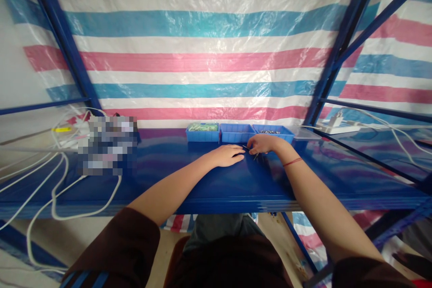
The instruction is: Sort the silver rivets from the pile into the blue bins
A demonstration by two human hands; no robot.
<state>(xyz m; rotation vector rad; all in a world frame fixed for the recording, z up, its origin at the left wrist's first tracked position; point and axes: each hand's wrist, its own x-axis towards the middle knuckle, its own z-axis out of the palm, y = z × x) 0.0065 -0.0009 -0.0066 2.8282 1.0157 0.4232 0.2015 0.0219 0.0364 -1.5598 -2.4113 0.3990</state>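
My left hand (227, 155) rests palm down on the blue tabletop (209, 184), its fingers stretched out to the right. Just beside those fingertips, my right hand (265, 144) bends down with thumb and fingers pinched together. A thin dark stick-like piece (246, 147) juts from its fingertips toward the left hand. Another slim piece (256, 156) shows below the right hand; whether it is held or lies on the table I cannot tell. Behind the hands stand a middle blue bin (237, 138) and a right blue bin (287, 135) with small metal parts (270, 132).
Further left is a blue bin (202, 137) of light green pieces (202, 127). White cables (64, 180) run over the table's left side beside a blurred-out patch. At the right lies a white power strip (339, 128). Blue frame posts (340, 49) and a striped sheet (202, 60) enclose the table.
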